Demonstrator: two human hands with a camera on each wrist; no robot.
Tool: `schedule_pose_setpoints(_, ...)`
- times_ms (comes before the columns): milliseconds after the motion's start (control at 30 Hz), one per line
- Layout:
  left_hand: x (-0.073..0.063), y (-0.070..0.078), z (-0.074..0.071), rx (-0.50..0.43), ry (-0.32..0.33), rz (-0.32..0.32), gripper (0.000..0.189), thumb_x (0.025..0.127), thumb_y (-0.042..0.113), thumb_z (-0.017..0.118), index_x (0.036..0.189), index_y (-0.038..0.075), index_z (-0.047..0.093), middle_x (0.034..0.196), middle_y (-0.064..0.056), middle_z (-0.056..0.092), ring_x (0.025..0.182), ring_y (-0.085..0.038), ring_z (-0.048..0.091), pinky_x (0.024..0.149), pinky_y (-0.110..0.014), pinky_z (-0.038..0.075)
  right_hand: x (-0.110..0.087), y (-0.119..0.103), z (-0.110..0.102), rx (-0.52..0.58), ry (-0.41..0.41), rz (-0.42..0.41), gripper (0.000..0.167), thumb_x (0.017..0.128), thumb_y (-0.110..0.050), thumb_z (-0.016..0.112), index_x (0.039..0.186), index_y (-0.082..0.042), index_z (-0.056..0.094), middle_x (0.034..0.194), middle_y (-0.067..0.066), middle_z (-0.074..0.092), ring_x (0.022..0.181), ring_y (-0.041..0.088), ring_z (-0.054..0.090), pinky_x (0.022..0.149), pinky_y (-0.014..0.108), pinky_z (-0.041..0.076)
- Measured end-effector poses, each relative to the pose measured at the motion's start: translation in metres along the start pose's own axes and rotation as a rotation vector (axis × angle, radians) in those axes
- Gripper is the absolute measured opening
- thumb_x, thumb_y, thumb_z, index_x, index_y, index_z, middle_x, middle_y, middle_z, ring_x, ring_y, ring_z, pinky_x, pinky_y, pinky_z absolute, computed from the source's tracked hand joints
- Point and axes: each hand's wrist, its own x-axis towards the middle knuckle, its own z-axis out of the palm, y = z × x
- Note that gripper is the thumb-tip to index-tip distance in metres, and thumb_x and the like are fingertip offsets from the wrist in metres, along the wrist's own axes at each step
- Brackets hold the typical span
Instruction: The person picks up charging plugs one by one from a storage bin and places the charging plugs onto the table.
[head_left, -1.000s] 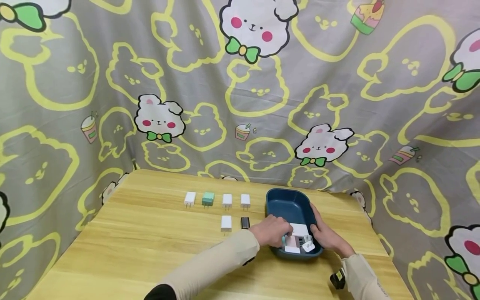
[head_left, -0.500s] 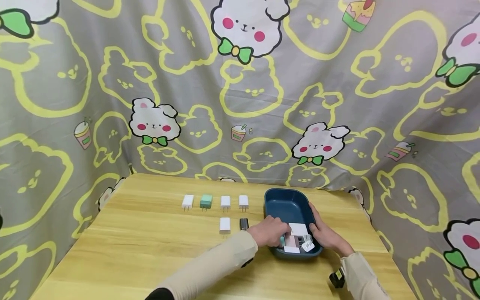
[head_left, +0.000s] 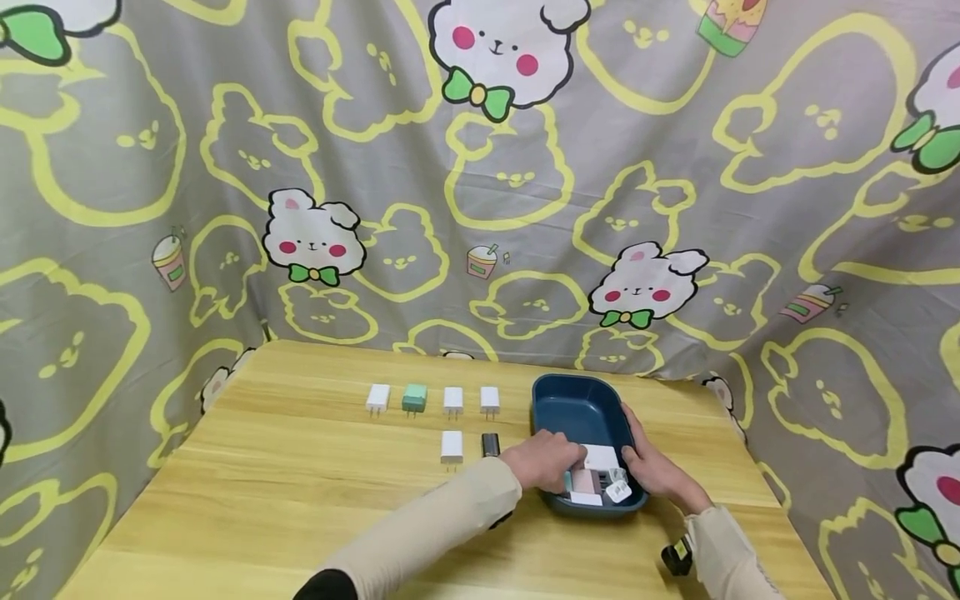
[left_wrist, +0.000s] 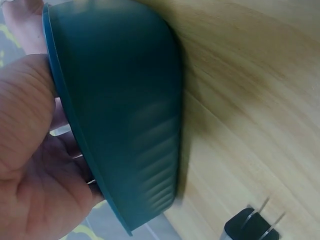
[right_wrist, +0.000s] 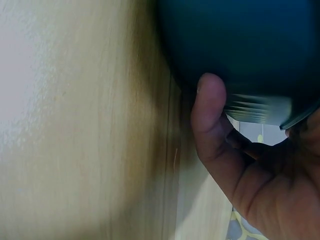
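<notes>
A dark blue plastic box [head_left: 570, 385] stands on the right of the table, with several chargers at its near end. Among them are a white charger [head_left: 600, 457], a pink charger [head_left: 584, 482] and white plugs [head_left: 618, 489]. My left hand [head_left: 545, 461] reaches over the left rim with its fingers down among the chargers; the fingertips are hidden, so any grip is unclear. A teal piece [head_left: 567, 481] shows beside those fingers. On the other side my right hand [head_left: 657, 472] holds the box's right wall, its thumb [right_wrist: 210, 100] against the outside.
Left of the box, chargers lie in two rows: a white charger [head_left: 378, 397], a green charger [head_left: 414, 397] and several others, including a black charger [head_left: 490, 445]. Their prongs point toward me. A patterned curtain [head_left: 405, 167] hangs behind the wooden table [head_left: 300, 467].
The head view shifts slightly. Both hands stay at the box, the left fingers moving only a little among the chargers.
</notes>
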Motion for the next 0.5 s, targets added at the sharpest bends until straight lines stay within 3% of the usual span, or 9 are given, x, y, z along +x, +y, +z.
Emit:
schedule_pose_setpoints(100, 0.0038, -0.0013, 0.0001, 0.014, 0.014, 0.020, 0.026, 0.085, 0.024, 0.081, 0.106, 0.024, 0.067, 0.093, 0.008, 0.070, 0.073, -0.008, 0.056, 0.067, -0.020, 0.045, 0.0006, 0.0003, -0.0027, -0.006, 0.010, -0.002, 0.072, 0.105, -0.001, 0.032, 0.162, -0.009, -0.010, 0.167, 0.033, -0.005, 0.151, 0.056, 0.008, 0.119, 0.071, 0.011)
schedule_pose_setpoints(267, 0.0069, -0.0065, -0.0019, 0.023, 0.019, 0.020, 0.029, 0.084, 0.023, 0.081, 0.109, 0.023, 0.068, 0.095, 0.008, 0.071, 0.074, -0.007, 0.056, 0.068, -0.020, 0.045, 0.0055, -0.0015, -0.0050, -0.005, 0.012, -0.028, 0.072, 0.105, -0.002, 0.034, 0.162, -0.010, -0.009, 0.167, 0.032, -0.004, 0.152, 0.056, 0.007, 0.119, 0.072, 0.010)
schedule_pose_setpoints(500, 0.0002, -0.0064, 0.0003, 0.041, 0.051, 0.075, 0.028, 0.082, 0.026, 0.081, 0.106, 0.021, 0.067, 0.088, 0.008, 0.070, 0.066, -0.007, 0.056, 0.061, -0.019, 0.043, 0.0000, -0.0017, -0.0002, 0.000, -0.001, -0.014, 0.072, 0.105, 0.000, 0.035, 0.162, -0.006, -0.009, 0.167, 0.032, -0.005, 0.152, 0.056, 0.006, 0.119, 0.070, 0.010)
